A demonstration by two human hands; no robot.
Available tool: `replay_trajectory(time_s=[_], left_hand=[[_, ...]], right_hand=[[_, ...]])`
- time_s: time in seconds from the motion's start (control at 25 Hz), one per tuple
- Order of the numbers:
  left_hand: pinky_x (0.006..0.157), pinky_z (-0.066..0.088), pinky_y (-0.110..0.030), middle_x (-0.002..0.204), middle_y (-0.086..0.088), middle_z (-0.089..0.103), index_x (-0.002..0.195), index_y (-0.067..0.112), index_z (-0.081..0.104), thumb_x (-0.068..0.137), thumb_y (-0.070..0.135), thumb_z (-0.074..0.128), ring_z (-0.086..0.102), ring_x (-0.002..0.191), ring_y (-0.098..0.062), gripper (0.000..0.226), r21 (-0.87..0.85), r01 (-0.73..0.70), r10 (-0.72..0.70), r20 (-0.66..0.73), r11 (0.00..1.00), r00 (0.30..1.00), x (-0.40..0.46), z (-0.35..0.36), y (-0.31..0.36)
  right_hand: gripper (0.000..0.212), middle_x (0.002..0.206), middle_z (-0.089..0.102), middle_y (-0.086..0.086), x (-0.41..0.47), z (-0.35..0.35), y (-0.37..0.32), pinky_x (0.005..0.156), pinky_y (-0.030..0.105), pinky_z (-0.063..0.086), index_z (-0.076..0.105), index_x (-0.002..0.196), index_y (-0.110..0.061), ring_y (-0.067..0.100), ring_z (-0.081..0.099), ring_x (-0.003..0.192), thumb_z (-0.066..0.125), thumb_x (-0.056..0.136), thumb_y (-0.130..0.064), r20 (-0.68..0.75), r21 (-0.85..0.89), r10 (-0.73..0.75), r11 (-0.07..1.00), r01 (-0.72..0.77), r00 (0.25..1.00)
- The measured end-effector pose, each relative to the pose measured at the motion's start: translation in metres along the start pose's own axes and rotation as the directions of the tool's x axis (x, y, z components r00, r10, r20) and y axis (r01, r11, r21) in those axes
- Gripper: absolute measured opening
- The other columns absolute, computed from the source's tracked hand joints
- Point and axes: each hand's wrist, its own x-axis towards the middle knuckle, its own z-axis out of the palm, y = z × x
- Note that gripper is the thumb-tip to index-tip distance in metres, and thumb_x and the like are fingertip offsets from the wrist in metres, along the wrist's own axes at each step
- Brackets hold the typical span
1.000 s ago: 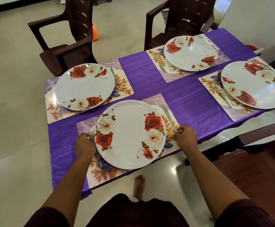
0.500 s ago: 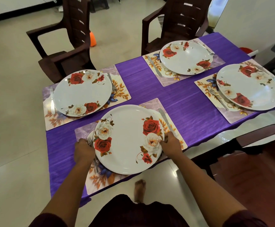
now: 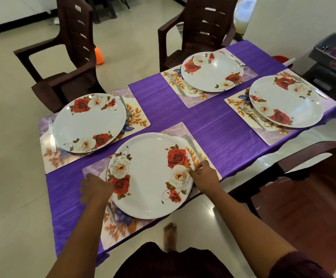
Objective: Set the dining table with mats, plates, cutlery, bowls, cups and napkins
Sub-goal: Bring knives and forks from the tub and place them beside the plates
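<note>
The near plate, white with red and white roses, lies on a floral mat at the front edge of the purple-clothed table. My left hand grips the plate's left rim with curled fingers and covers the head of a fork, whose handle shows below it. My right hand pinches the plate's right rim, thumb on top, right beside the handle of a knife that lies on the mat.
Three more rose plates sit on mats with a knife and fork each: left, far, right. Brown chairs stand behind the table and at my right. A grey crate is at far right.
My right hand left the knife handle and moved left to the plate's rim. My left hand shifted from the fork to the plate's left rim. The camera came closer.
</note>
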Motion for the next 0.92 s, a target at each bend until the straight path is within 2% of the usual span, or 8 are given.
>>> replay_trajectory(time_s=[0.08,0.24,0.36,0.48,0.6,0.72,0.8,0.92], left_hand=[[0.108,0.027,-0.064,0.149,-0.021,0.029,0.145,0.008,0.027,0.082,0.024,0.072,0.030,0.136,-0.042,0.080,0.047,-0.062,0.064,-0.044,0.997,0.997,-0.011,-0.003,0.037],[0.104,0.035,-0.057,0.144,-0.022,0.032,0.140,0.008,0.034,0.084,0.016,0.067,0.036,0.132,-0.043,0.065,-0.049,-0.197,0.197,-0.003,0.979,0.980,-0.023,-0.002,0.087],[0.103,0.041,-0.049,0.138,-0.024,0.043,0.132,0.008,0.050,0.086,0.012,0.060,0.046,0.123,-0.044,0.048,-0.109,-0.243,0.239,-0.049,0.964,0.970,0.005,-0.019,0.056],[0.097,0.048,-0.047,0.126,-0.028,0.058,0.119,0.002,0.062,0.074,0.019,0.064,0.056,0.114,-0.042,0.048,-0.168,-0.131,0.132,-0.003,0.977,0.991,0.028,-0.033,0.001],[0.064,0.060,-0.044,0.113,-0.026,0.062,0.119,-0.005,0.059,0.073,0.019,0.078,0.065,0.093,-0.040,0.056,-0.298,-0.017,0.041,0.076,0.954,0.996,0.016,-0.024,-0.039],[0.036,0.051,-0.033,0.108,-0.024,0.058,0.122,-0.001,0.051,0.079,0.001,0.076,0.062,0.073,-0.032,0.050,-0.414,0.032,0.021,0.123,0.910,0.992,0.004,-0.005,-0.058],[0.045,0.057,-0.043,0.096,-0.024,0.058,0.118,0.002,0.051,0.077,-0.004,0.076,0.064,0.068,-0.035,0.048,-0.439,0.021,0.035,0.119,0.898,0.992,0.008,0.004,-0.061],[0.068,0.057,-0.061,0.092,-0.020,0.059,0.110,0.010,0.053,0.072,-0.009,0.074,0.067,0.083,-0.041,0.047,-0.428,0.001,0.053,0.114,0.904,0.992,0.019,0.013,-0.060]], right_hand=[[0.031,0.095,0.057,-0.002,-0.007,-0.015,0.009,0.066,0.030,0.045,0.046,0.113,-0.015,0.017,0.056,0.083,0.055,0.096,-0.040,-0.137,-0.080,0.005,0.997,-0.016,0.991],[0.022,0.086,0.053,0.001,-0.015,-0.048,0.034,0.065,0.029,0.036,0.053,0.106,-0.013,0.023,0.054,0.079,0.054,0.097,-0.032,-0.262,-0.111,0.035,0.992,-0.066,0.964],[0.022,0.086,0.060,0.006,-0.012,-0.061,0.056,0.067,0.030,0.036,0.057,0.102,-0.010,0.030,0.059,0.084,0.055,0.097,-0.031,-0.314,-0.070,0.045,0.995,-0.070,0.948],[0.023,0.094,0.065,0.014,-0.008,-0.062,0.065,0.070,0.032,0.041,0.059,0.102,-0.009,0.029,0.057,0.082,0.055,0.097,-0.031,-0.339,-0.006,0.070,0.997,-0.077,0.938],[0.021,0.091,0.065,0.012,-0.008,-0.052,0.057,0.069,0.029,0.039,0.059,0.103,-0.008,0.023,0.054,0.078,0.056,0.097,-0.028,-0.332,-0.005,0.055,0.998,-0.060,0.942],[0.014,0.086,0.062,0.008,-0.010,-0.043,0.041,0.055,0.024,0.034,0.056,0.103,-0.010,0.019,0.054,0.072,0.055,0.098,-0.024,-0.356,0.032,0.058,0.998,-0.050,0.933],[0.011,0.085,0.061,0.007,-0.010,-0.040,0.033,0.050,0.021,0.033,0.054,0.103,-0.013,0.017,0.056,0.071,0.055,0.098,-0.022,-0.359,0.062,0.061,0.997,-0.042,0.931],[0.013,0.087,0.061,0.006,-0.007,-0.040,0.031,0.050,0.020,0.036,0.054,0.106,-0.013,0.017,0.059,0.075,0.055,0.098,-0.022,-0.340,0.062,0.057,0.997,-0.038,0.939]])
